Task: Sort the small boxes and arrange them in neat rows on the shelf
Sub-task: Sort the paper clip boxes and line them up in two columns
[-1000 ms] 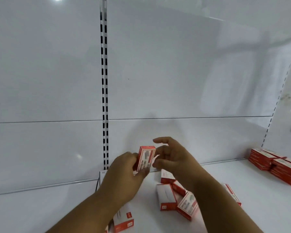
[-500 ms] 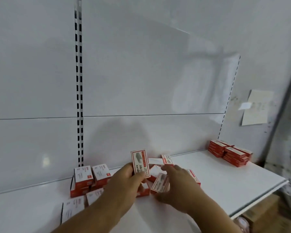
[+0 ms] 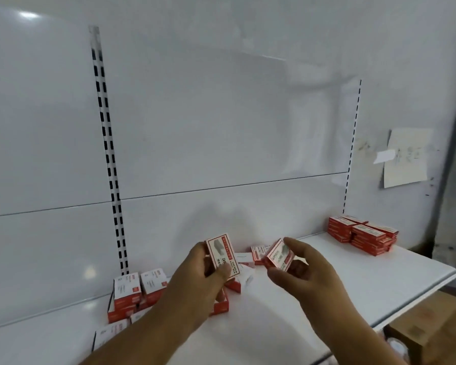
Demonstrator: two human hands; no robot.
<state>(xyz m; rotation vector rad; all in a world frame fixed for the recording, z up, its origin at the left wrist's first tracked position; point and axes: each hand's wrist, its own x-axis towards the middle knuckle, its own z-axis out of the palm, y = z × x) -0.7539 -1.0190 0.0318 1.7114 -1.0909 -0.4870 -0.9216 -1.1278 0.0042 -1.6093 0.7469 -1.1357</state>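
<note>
The left hand (image 3: 200, 275) is pinching one small red-and-white box (image 3: 221, 255) upright, thumb pressed across its printed face and the other fingers curled behind it. The right hand (image 3: 303, 270) is gripping a second box (image 3: 279, 255), tilted on a corner, with the fingers (image 3: 295, 243) arching over its top and the thumb underneath. The two boxes are being held near each other above the shelf (image 3: 366, 283) but apart — not yet stacked or aligned.

Judging by that, the step in hand is gathering loose boxes into a matched pair before setting them down. To do it well, the person would be turning the tilted box until its printed face is matching the upright one, then bringing the long edges together so the pair is going down as one block. Gripping by the narrow sides rather than across the face would be leaving the bottom free to seat flat.

Beneath and behind the hands a loose scatter of boxes (image 3: 258, 252) is lying at odd angles, and a small cluster (image 3: 138, 288) is sitting at the left by the slotted upright (image 3: 108, 143). The neat stack (image 3: 361, 234) is resting at the far right corner of the shelf — likely the pattern to follow. A paper note (image 3: 406, 156) is hanging on the wall beyond it, and a cardboard carton (image 3: 429, 330) is showing below the shelf edge.
</note>
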